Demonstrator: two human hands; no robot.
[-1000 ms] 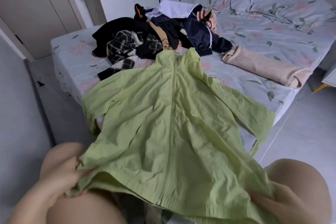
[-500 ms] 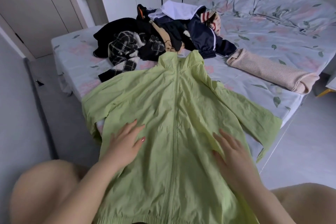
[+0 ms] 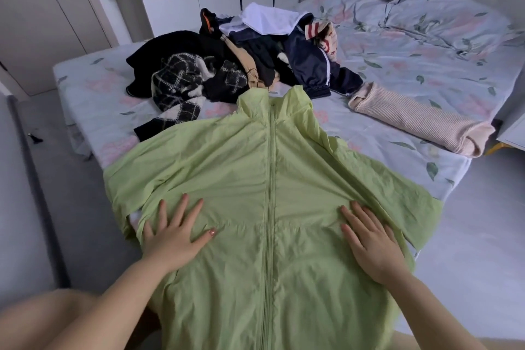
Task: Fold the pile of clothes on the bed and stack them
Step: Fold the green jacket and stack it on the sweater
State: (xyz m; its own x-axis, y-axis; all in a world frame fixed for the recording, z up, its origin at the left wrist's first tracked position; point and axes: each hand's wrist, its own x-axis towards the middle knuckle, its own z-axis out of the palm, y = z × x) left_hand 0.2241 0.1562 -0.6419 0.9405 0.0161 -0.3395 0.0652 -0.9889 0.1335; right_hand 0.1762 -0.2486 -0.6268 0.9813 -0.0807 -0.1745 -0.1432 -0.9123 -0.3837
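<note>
Both the left hand [image 3: 173, 233] and right hand [image 3: 370, 241] press flat, fingers spread, on the green jacket [image 3: 270, 193] at frame centre, with the clothes pile [image 3: 241, 62] above it on the bed [image 3: 426, 65].

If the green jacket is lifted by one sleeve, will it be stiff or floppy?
Probably floppy: the green jacket lies thin and creased, draping over the bed edge. Likely light and somewhat slippery, since the fabric looks smooth.
</note>
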